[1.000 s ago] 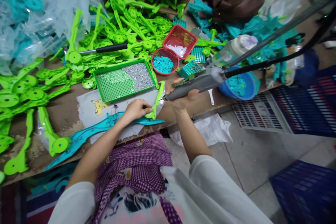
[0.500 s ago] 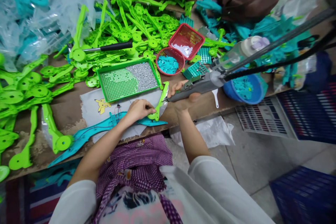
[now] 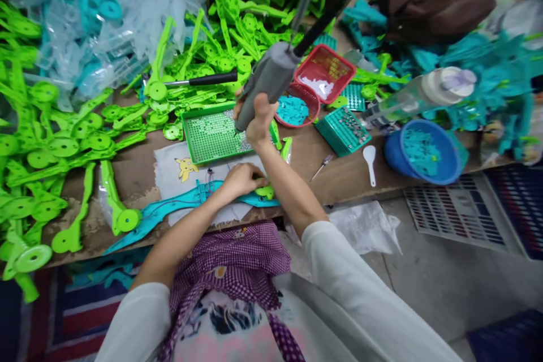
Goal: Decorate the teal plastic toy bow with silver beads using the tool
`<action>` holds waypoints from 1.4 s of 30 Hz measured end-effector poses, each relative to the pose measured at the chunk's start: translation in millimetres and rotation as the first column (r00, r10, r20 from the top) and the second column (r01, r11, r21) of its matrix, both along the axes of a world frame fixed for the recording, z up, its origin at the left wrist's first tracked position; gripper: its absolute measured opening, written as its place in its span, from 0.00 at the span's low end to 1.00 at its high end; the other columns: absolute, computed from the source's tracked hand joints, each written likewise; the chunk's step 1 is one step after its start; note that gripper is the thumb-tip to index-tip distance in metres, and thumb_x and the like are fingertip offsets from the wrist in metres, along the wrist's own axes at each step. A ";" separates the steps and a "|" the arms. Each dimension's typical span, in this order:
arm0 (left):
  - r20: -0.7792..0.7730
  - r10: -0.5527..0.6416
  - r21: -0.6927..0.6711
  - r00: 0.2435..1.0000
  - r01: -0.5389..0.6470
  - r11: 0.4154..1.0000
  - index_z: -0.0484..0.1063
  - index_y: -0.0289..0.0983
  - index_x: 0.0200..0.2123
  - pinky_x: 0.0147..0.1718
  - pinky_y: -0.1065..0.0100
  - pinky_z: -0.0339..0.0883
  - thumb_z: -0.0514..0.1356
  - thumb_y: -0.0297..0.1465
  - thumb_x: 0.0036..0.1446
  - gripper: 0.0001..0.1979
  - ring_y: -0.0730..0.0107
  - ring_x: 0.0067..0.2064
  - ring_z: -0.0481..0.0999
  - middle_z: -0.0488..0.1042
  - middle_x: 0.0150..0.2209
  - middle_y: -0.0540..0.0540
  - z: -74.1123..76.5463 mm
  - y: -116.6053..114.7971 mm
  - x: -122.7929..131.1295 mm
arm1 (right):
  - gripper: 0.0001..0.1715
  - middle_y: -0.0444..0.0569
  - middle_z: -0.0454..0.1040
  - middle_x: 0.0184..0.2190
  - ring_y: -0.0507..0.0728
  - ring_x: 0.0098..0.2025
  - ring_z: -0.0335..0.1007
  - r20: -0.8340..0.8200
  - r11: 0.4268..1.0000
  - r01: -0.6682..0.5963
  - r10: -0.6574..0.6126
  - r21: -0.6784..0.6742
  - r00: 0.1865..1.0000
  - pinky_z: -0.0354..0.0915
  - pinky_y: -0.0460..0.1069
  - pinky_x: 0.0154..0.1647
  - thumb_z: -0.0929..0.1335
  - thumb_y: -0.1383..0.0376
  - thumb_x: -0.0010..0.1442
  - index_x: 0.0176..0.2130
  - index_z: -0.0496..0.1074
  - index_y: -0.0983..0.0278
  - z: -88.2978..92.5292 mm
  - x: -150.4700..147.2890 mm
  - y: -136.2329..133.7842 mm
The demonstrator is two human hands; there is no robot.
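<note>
My right hand (image 3: 259, 127) is wrapped around a grey electric screwdriver (image 3: 274, 76), whose tip points down over the green perforated tray (image 3: 207, 134) of small metal screws. At the front edge of the table, my left hand (image 3: 241, 182) pinches the round end of a lime-green plastic part (image 3: 266, 192). That part lies on a long turquoise plastic piece (image 3: 165, 209) with thin wires on it. My right forearm hides some of the green part. A pale cloth (image 3: 167, 155) with a yellow cartoon figure lies under the work.
Heaped green parts (image 3: 63, 144) cover the left and back. A red basket (image 3: 350, 76), a teal rack of metal pieces (image 3: 343, 130), a small screwdriver (image 3: 322, 167), a white spoon (image 3: 370, 164), a bottle (image 3: 436, 90) and a blue bowl (image 3: 394, 150) stand or lie to the right.
My right hand has moved the electric screwdriver left and up, away from the green part to above the screw tray, and tipped it more upright. My left hand stays at the green part.
</note>
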State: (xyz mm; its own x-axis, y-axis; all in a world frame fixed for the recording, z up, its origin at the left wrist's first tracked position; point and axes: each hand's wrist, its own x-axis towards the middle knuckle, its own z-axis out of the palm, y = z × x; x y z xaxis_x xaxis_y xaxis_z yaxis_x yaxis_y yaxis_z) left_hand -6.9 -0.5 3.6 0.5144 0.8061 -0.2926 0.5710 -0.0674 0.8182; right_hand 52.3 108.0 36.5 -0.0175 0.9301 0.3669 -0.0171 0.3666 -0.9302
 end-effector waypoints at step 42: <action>0.018 -0.011 0.063 1.000 0.010 0.998 0.82 0.39 0.34 0.36 0.66 0.65 0.64 0.36 0.55 0.08 0.66 0.36 0.78 0.82 0.35 0.45 -2.6 2.2 -0.9 | 0.47 0.40 0.58 0.15 0.56 0.17 0.60 -0.139 0.969 0.065 -0.100 -0.237 0.985 0.61 0.52 0.15 0.63 0.22 0.29 0.31 0.72 0.55 19.4 94.8 -147.1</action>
